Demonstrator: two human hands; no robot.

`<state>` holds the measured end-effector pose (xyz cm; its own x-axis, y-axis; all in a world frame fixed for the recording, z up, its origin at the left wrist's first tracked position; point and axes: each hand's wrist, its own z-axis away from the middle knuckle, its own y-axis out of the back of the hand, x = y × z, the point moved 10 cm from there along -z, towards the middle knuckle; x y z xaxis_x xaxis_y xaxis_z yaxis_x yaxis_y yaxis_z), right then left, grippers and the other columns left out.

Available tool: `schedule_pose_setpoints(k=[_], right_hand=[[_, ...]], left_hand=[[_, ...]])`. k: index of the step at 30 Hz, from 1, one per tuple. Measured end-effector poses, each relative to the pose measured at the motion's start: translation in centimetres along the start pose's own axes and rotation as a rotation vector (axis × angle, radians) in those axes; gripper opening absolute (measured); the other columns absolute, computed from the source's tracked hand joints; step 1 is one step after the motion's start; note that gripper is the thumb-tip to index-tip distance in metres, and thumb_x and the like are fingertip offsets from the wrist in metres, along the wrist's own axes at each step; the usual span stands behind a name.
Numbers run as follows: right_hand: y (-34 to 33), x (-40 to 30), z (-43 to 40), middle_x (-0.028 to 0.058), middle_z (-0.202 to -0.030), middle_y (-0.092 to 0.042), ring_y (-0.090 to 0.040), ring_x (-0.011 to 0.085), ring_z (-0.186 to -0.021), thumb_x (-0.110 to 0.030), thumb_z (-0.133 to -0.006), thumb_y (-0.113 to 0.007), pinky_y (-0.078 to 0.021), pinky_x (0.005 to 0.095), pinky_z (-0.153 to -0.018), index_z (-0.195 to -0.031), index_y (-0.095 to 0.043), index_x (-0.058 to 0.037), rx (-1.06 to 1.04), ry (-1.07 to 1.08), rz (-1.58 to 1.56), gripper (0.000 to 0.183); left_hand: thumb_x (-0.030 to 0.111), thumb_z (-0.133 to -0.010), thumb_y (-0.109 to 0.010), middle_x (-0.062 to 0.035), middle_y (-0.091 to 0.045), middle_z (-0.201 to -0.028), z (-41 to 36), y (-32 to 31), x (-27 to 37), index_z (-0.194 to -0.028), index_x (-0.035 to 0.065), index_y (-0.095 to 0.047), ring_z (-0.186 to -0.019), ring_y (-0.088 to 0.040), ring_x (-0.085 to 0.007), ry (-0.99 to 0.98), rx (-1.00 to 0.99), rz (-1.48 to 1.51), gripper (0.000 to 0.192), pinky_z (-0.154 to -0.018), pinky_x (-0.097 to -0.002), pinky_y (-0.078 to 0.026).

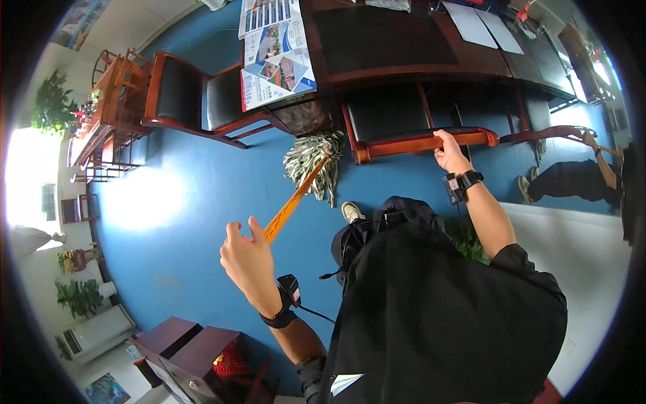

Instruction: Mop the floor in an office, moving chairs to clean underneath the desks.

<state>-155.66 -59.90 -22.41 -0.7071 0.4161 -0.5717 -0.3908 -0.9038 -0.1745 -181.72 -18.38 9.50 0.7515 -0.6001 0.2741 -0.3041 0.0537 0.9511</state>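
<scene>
My left hand (248, 265) is loosely curled at the upper end of an orange mop handle (295, 202); the hand hides that end. The handle slants down to a mop head (314, 162) of grey-green and white cloth strips, spread on the blue floor (212, 283) beside the desk. With its fingers wrapped over the wooden top rail, my right hand (450, 154) grips a dark red chair (388, 147) with a black seat. This chair stands at the desk's front edge. Both wrists wear black straps with small devices.
A dark wooden desk (328, 76) carries printed boards (277, 65) and papers (469, 24). Another black-padded chair (176, 93) stands at its left. A mirror (560, 177) and potted plant (467, 237) are at my right. Dark cabinets (202, 348) stand at lower left, a wooden table (98, 111) farther off.
</scene>
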Motion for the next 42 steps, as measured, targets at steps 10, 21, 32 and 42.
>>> schedule_pose_setpoints(k=[10,21,32,42], right_hand=[[6.4,-2.6,-1.3,0.0025,-0.071,-0.038,-0.032,0.0094,-0.044,-0.02,-0.067,-0.068,-0.0266,0.0168,-0.035,-0.083,-0.047,-0.013,0.002,0.052,0.099,0.027],[21.0,-3.3,1.7,-0.0018,-0.078,-0.054,-0.039,0.0063,-0.052,-0.019,-0.068,-0.067,-0.0231,0.0194,-0.039,-0.081,-0.054,-0.0125,-0.007,0.088,0.232,0.02],[32.2,-1.0,10.3,0.0011,-0.081,-0.055,-0.04,0.0088,-0.053,-0.014,-0.073,-0.061,-0.0294,0.0207,-0.045,-0.086,-0.056,-0.0095,-0.029,0.743,0.7,0.015],[45.0,3.8,15.1,0.014,-0.1,-0.057,-0.052,0.0259,-0.098,0.002,-0.075,-0.05,-0.0373,0.0335,-0.09,-0.103,-0.051,-0.0003,0.002,0.511,0.761,0.029]], left_hand=[[0.019,-0.076,-0.059,-0.0122,-0.054,-0.054,4.8,-1.5,-2.1,-0.079,-0.0037,-0.058,-0.05,-0.056,-0.0258,0.105,-0.013,-0.017,0.023,-0.05,-0.0331,-0.045],[0.02,-0.077,-0.058,-0.0108,-0.051,-0.052,4.6,-2.4,1.5,-0.078,-0.0021,-0.057,-0.047,-0.053,-0.0231,-0.01,-0.075,-0.099,0.022,-0.048,-0.0328,-0.043],[0.026,-0.082,-0.053,-0.0115,-0.053,-0.052,0.8,-4.1,11.9,-0.083,-0.0015,-0.057,-0.046,-0.054,-0.0216,-0.264,-0.152,-0.183,0.028,-0.047,-0.0334,-0.043],[0.029,-0.08,-0.053,-0.0167,-0.056,-0.059,3.0,-5.5,18.1,-0.084,-0.0026,-0.056,-0.055,-0.058,-0.03,-0.423,-0.235,-0.217,0.032,-0.054,-0.0372,-0.046]])
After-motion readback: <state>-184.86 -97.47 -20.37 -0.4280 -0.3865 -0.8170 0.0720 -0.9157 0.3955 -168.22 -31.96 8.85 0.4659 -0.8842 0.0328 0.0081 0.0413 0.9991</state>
